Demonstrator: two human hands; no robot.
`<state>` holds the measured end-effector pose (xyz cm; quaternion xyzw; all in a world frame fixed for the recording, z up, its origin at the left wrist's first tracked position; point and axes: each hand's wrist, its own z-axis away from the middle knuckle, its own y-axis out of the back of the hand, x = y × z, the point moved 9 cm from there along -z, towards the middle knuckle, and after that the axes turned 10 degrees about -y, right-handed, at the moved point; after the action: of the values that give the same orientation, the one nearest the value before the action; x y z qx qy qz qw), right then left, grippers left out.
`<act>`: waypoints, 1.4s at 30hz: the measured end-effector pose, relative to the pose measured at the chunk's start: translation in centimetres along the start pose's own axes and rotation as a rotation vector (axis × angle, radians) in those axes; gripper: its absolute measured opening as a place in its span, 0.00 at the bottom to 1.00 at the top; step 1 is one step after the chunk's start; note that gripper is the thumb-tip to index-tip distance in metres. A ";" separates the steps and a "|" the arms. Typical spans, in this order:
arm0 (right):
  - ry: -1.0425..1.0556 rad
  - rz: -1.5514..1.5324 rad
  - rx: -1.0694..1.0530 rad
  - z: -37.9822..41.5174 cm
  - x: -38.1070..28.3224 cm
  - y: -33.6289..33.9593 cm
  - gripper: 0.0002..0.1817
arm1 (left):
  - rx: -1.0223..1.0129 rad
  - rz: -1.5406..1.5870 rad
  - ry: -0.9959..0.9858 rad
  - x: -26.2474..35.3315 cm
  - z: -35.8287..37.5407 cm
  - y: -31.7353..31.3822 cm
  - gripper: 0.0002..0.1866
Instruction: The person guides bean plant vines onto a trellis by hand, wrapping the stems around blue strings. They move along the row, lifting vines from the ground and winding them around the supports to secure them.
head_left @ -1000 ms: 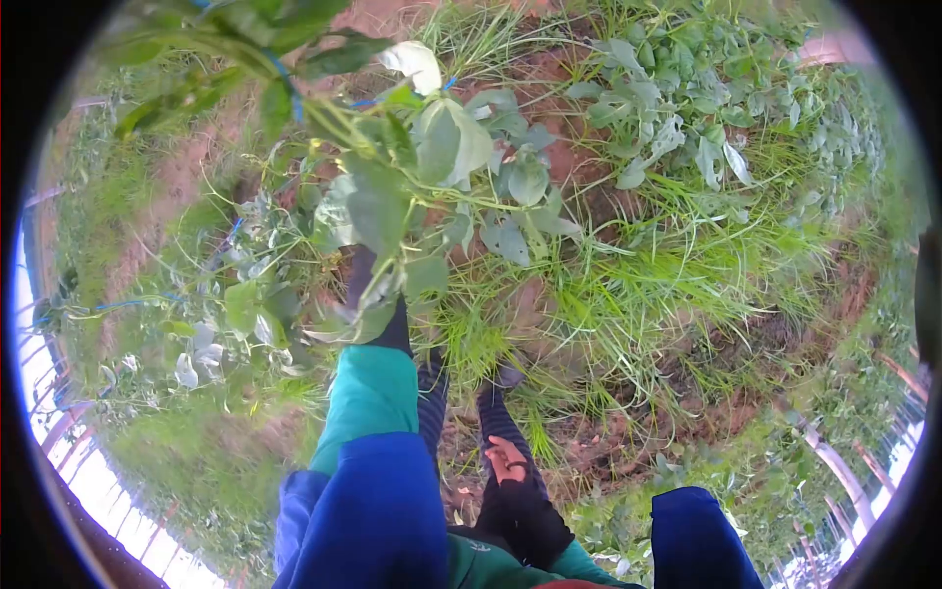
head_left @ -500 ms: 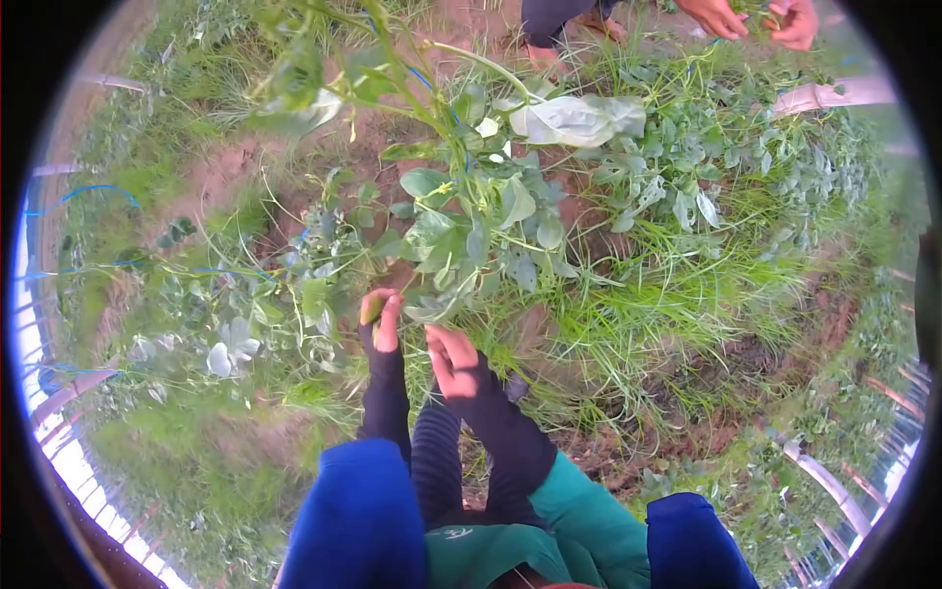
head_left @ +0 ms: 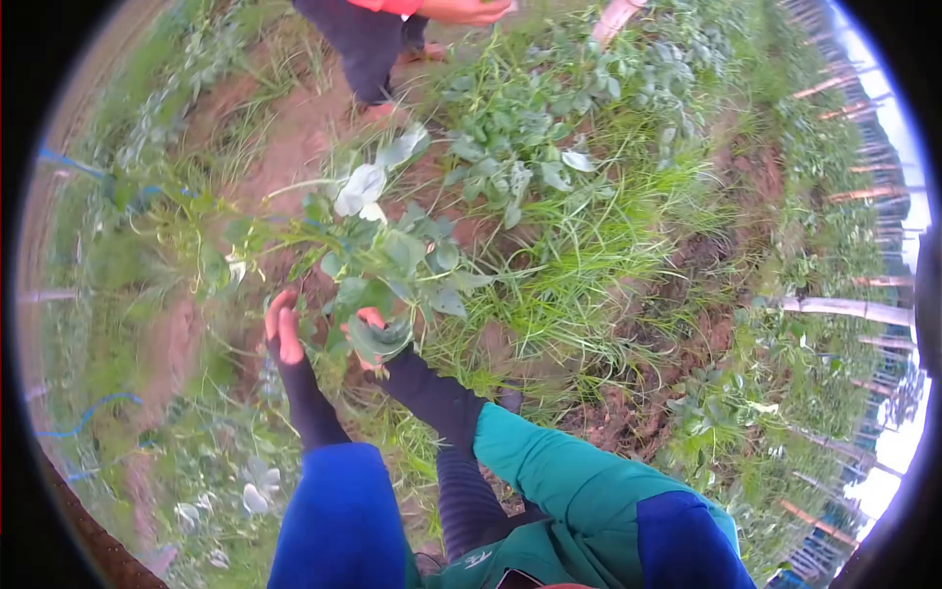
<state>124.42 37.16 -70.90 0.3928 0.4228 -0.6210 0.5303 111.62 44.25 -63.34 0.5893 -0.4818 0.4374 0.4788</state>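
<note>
My left hand [head_left: 285, 329], in a dark fingerless sleeve, is raised beside the leafy vine at left of centre. Its fingers are pressed together, and whatever they may hold is too small to make out. To its right, my right hand [head_left: 371, 334] is among the leaves of the green plant [head_left: 397, 257]. A broad leaf [head_left: 381, 342] covers much of that hand, so its grip is hidden. The two hands are apart.
Another person's dark trouser leg [head_left: 358, 49] and forearm [head_left: 461, 10] show at the top. A blue string [head_left: 93, 414] runs at the left. Bamboo poles [head_left: 849, 310] stand at the right. Grass [head_left: 589, 265] and brown soil [head_left: 628, 417] lie between plants.
The view has turned, shifting the plants and the other person leftward. My hands are further left in the picture and wider apart. A leaf now covers part of my right hand.
</note>
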 end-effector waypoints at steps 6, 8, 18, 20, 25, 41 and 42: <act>0.244 -0.088 0.275 -1.9 -2.0 3.4 0.14 | -0.497 0.031 0.178 -6.5 -0.8 -6.5 0.16; 0.232 0.256 0.424 -1.7 -3.9 4.4 0.10 | -0.507 0.052 0.266 -6.9 0.2 -7.0 0.14; 0.198 -0.083 0.206 -2.5 -4.9 5.0 0.12 | -0.512 0.146 0.076 -5.0 0.4 -9.6 0.08; 0.176 -0.130 0.180 -2.3 -5.2 5.3 0.12 | -0.532 0.121 0.108 -4.6 0.9 -9.9 0.09; 0.063 -0.188 0.148 -1.9 -5.1 5.5 0.13 | -0.444 0.043 0.140 -10.3 1.5 -8.0 0.15; 0.560 0.281 0.383 -0.7 -7.6 5.6 0.05 | 0.115 -0.115 -0.245 -5.8 2.7 -4.7 0.11; 0.560 0.277 0.387 -0.7 -7.3 5.9 0.05 | 0.077 -0.293 -0.174 -3.7 3.3 -4.4 0.09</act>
<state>131.25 39.74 -64.93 0.6942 0.3691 -0.4801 0.3889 115.54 41.87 -68.08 0.7068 -0.4131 0.3286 0.4709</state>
